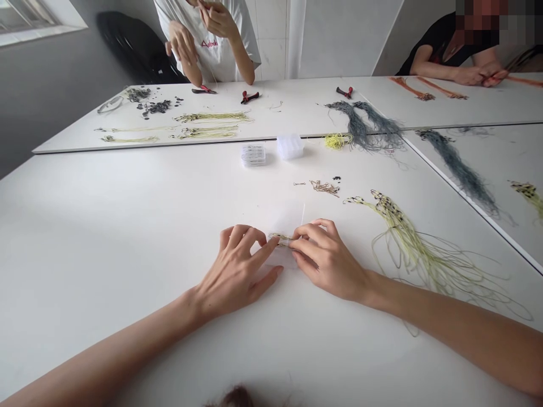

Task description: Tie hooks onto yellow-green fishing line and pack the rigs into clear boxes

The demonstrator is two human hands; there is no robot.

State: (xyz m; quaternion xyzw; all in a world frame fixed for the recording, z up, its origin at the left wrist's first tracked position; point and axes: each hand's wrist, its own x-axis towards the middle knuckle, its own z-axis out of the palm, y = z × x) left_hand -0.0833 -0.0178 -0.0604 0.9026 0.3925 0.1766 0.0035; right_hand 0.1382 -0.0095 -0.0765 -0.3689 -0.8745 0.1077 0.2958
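In front of me on the white table lies a piece of clear plastic packaging point(285, 213); whether it is a bag or an open case I cannot tell. A fishing rig point(279, 236) of yellow-green line with small dark fittings lies over it. My left hand point(241, 263) has its index fingertip down on the rig, and its thumb sits lower, at the plastic's near side. From the other side, my right hand point(328, 259) pinches the rig with bent fingers, which hide part of it. To the right of my right hand spreads a bundle of yellow-green rigs point(407, 240).
Beyond my hands are small metal swivels point(324, 187), a filled clear box point(253, 155), another clear box point(290, 146) and yellow line point(336, 141). Grey-blue line bundles point(356, 121) lie farther right. Pliers point(250, 97) rest near a co-worker in white point(212, 39). Another person handles orange line point(441, 93).
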